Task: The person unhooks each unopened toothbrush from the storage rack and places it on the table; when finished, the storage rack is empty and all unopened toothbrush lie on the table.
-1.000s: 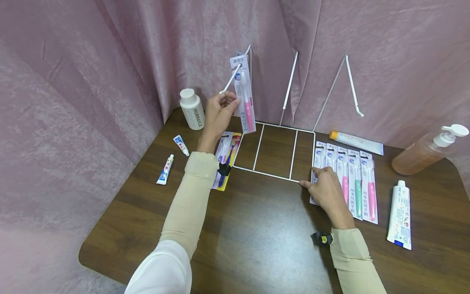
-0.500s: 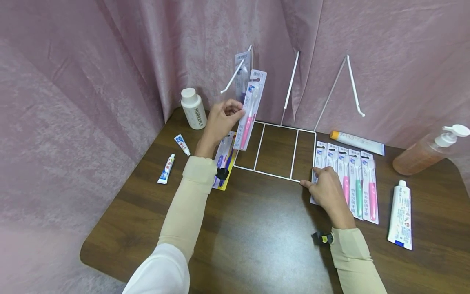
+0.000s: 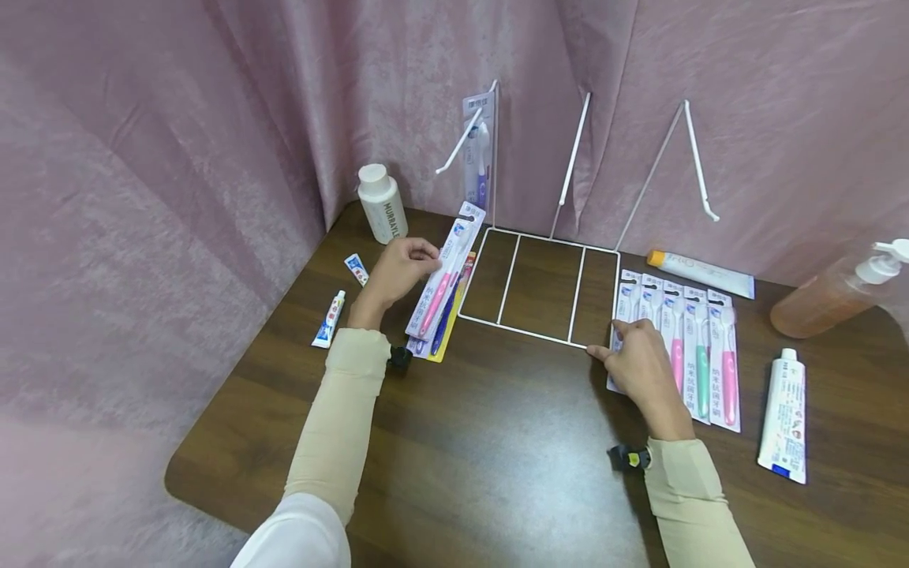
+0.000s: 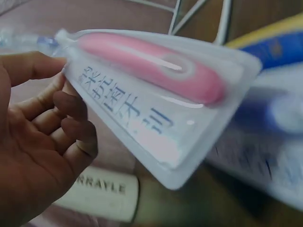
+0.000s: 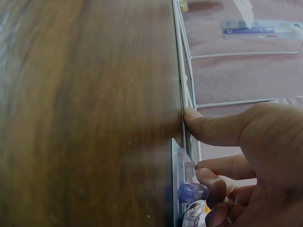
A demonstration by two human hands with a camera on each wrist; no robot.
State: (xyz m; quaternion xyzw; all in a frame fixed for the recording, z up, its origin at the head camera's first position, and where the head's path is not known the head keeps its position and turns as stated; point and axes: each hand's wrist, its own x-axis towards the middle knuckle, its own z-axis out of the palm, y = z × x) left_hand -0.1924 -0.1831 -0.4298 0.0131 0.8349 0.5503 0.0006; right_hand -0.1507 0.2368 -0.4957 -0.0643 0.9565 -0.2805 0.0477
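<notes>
My left hand (image 3: 398,272) pinches the edge of a packaged toothbrush (image 3: 435,304) with a pink handle. That package is tilted and overlaps the packaged toothbrushes (image 3: 450,325) at the rack's left. In the left wrist view, thumb and finger grip the clear pack's side, and the pink handle (image 4: 156,66) faces up. A white wire rack (image 3: 499,324) stands against the curtain, with a purple-handled packaged toothbrush (image 3: 483,170) hanging on its left hook. At the rack's front right corner, my right hand (image 3: 639,367) holds the wire between thumb and forefinger.
Right of the rack lies a row of several packaged toothbrushes (image 3: 701,363). Beyond them are a yellow-capped tube (image 3: 703,272), a white toothpaste tube (image 3: 784,418) and a pump bottle (image 3: 824,300). At left stand a white bottle (image 3: 383,209) and two small tubes (image 3: 329,319).
My left hand has drawn the pink toothbrush pack off the left hook, then down and leftward over the packs on the table. My right hand has stayed at the rack's corner.
</notes>
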